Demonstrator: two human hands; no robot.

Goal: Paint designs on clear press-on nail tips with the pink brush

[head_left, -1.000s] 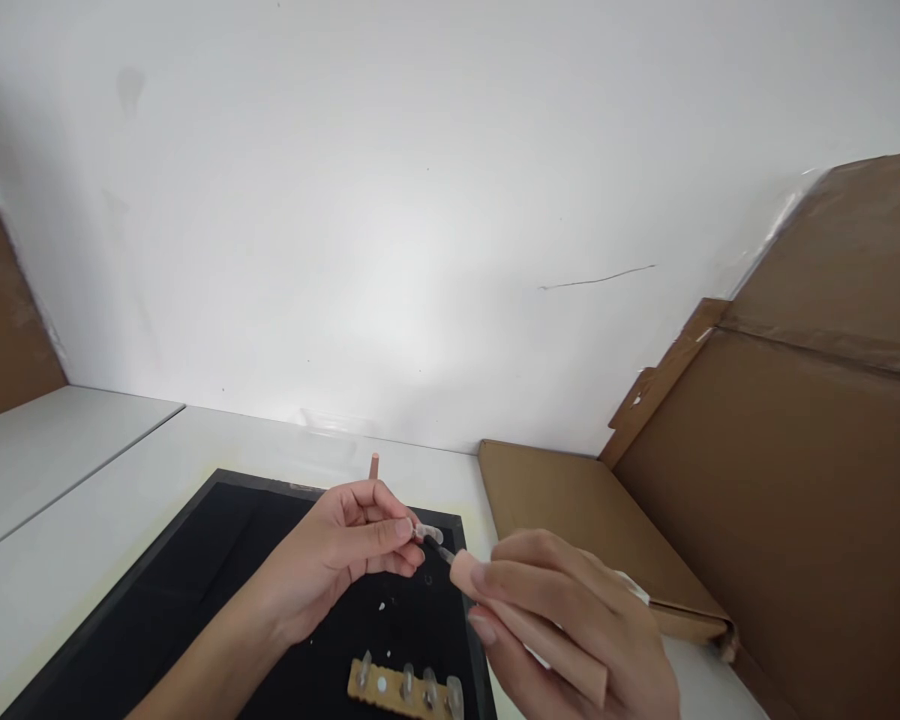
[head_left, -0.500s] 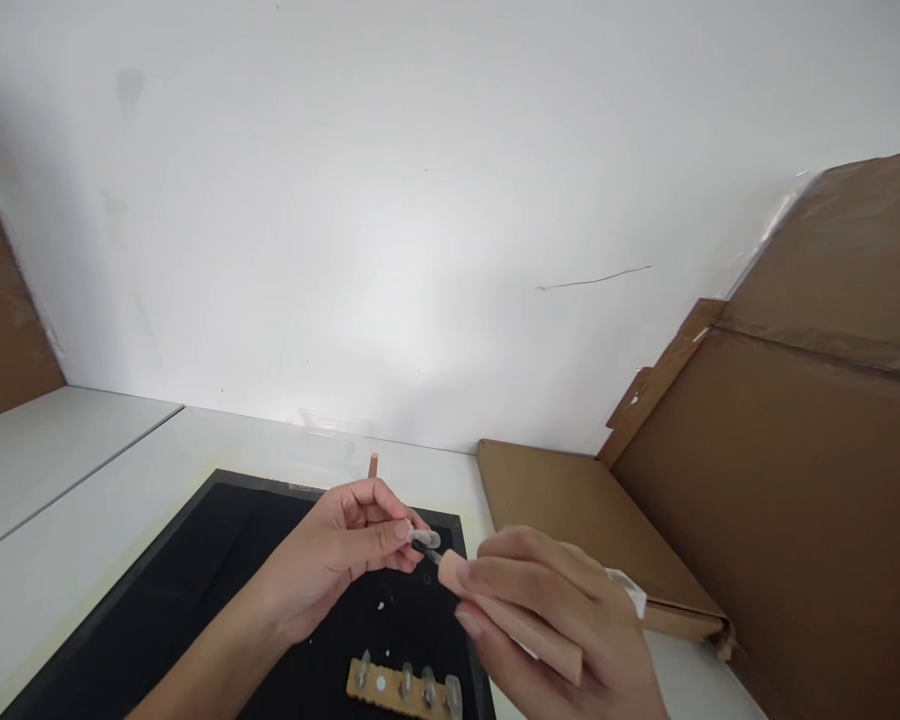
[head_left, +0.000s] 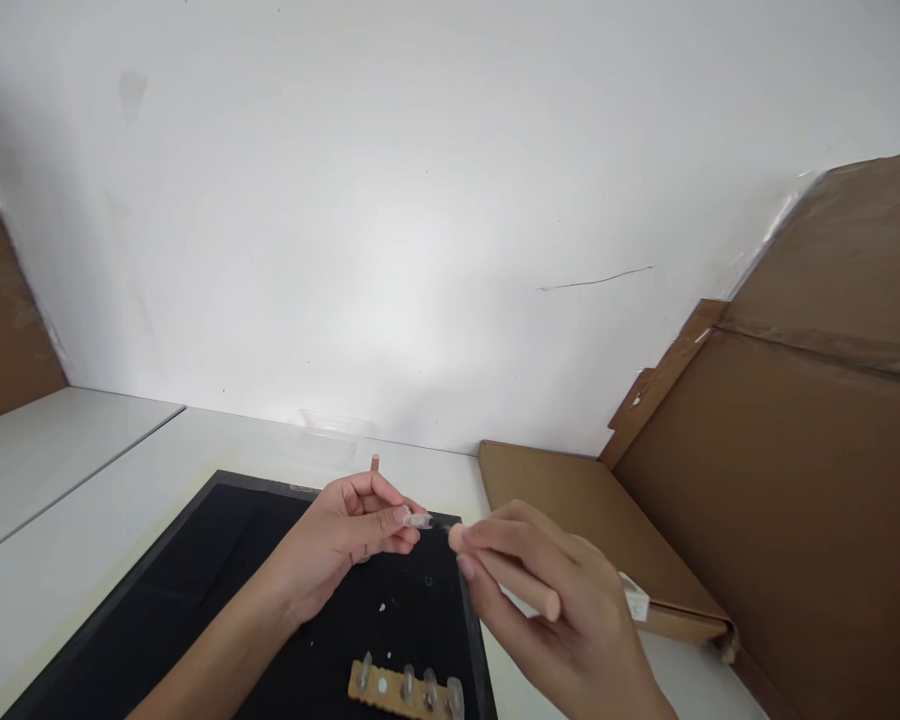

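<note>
My left hand (head_left: 352, 525) pinches a small clear false nail (head_left: 419, 521) between thumb and fingers, its free end pointing right. My right hand (head_left: 555, 590) grips a nail polish brush (head_left: 511, 578) by its thick peach-coloured handle. The dark brush tip is near the false nail's free end; whether they touch I cannot tell. Below both hands, a tan cardboard strip (head_left: 394, 703) lies on a black mat (head_left: 217, 560). Several clear false nails (head_left: 430, 688) stand on the strip, and one white dot (head_left: 382, 686) on it is uncovered.
Behind my left hand rises the end of a peach stick-like thing (head_left: 375, 463). A flat cardboard box (head_left: 547, 490) lies on the white table (head_left: 232, 440) at right, with a small white box (head_left: 634, 598) beside my right hand. Cardboard panels (head_left: 817, 480) and a white wall (head_left: 390, 220) enclose the table.
The brush has drawn slightly up and to the right, away from the false nail's middle. My left hand has turned the nail slightly and raised it a little.
</note>
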